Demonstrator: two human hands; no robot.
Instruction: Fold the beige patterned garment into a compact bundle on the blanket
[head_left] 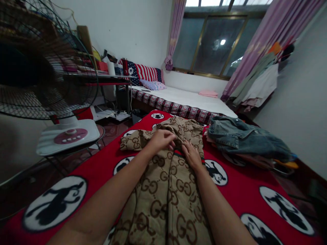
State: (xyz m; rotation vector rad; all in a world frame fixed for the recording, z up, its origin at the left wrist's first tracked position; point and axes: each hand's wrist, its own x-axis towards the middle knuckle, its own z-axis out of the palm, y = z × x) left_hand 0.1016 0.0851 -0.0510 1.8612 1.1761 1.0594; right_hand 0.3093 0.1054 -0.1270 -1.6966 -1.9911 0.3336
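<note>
A tan garment (155,183) with a brown letter pattern lies spread on the red blanket, its lower part toward me. It looks like a dress or a long coat, with a green and red striped band (178,153) at the waist. My left hand (163,139) is over its upper part with fingers bent and drawn together. Whatever may be between those fingertips is too small to make out. Beside the front seam, my right hand (192,156) rests on the cloth, fingers stretched out. One sleeve (135,139) reaches out to the left.
The red blanket (102,194) bears white circles with dark monkey figures. Denim clothing (245,136) is heaped at the right. A fan (46,68) stands close at the left, near a cluttered desk (109,79). Behind is a bed (176,95) below a window.
</note>
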